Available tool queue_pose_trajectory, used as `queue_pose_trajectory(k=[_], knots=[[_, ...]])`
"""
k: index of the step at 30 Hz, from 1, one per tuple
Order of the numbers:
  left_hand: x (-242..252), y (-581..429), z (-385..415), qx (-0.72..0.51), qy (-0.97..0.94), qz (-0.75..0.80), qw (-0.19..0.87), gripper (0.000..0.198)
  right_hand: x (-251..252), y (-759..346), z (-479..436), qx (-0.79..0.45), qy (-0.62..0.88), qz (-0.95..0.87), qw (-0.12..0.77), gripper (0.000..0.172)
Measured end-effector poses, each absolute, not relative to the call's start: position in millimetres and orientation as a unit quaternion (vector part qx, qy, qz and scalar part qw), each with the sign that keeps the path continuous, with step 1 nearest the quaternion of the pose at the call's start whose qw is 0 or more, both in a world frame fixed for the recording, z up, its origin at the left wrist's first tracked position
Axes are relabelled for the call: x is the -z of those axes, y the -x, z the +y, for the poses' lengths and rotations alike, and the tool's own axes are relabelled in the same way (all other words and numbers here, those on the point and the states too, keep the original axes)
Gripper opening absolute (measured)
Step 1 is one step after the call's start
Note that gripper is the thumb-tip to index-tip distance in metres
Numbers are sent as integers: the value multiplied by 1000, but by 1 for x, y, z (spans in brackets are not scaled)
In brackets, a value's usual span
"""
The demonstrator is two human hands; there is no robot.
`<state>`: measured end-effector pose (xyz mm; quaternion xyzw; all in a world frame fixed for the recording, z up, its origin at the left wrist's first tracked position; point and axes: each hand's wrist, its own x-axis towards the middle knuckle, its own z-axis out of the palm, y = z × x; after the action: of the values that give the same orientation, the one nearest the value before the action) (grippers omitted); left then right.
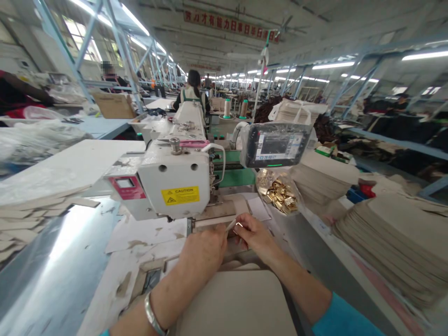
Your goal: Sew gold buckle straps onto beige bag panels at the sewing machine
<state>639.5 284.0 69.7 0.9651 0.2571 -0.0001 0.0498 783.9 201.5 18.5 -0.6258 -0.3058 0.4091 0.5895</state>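
Observation:
In front of the sewing machine (175, 179), my two hands meet. The fingers of my left hand (206, 247) are closed on a narrow beige strip (230, 226), though its far side is hidden by the hand. My right hand (255, 234) pinches a small shiny metal fitting (239, 224) right at the strip's end. Whether the strip passes through the fitting is too small to tell. Below my wrists lies a beige panel with rounded corners (238, 303). A clear bag of gold metal fittings (280, 193) sits beyond my right hand.
A control screen (276, 147) stands behind the bag. Tall stacks of beige panels (392, 238) rise on the right. Beige strips (31, 217) are piled at the left, by a shiny metal tabletop (66, 261). Another person (193, 88) sits ahead, back turned.

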Motion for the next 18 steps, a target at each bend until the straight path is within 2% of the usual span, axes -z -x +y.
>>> queue_pose_trajectory(k=[5, 11, 18], knots=[[-61, -641, 285, 28, -969, 243, 32, 25, -9, -790, 202, -338, 670, -393, 532, 21], [-63, -644, 278, 23, -972, 231, 36, 24, -18, -788, 194, -164, 730, -516, 416, 18], [-59, -650, 278, 20, -964, 260, 56, 22, -24, -791, 193, -124, 749, -517, 395, 23]])
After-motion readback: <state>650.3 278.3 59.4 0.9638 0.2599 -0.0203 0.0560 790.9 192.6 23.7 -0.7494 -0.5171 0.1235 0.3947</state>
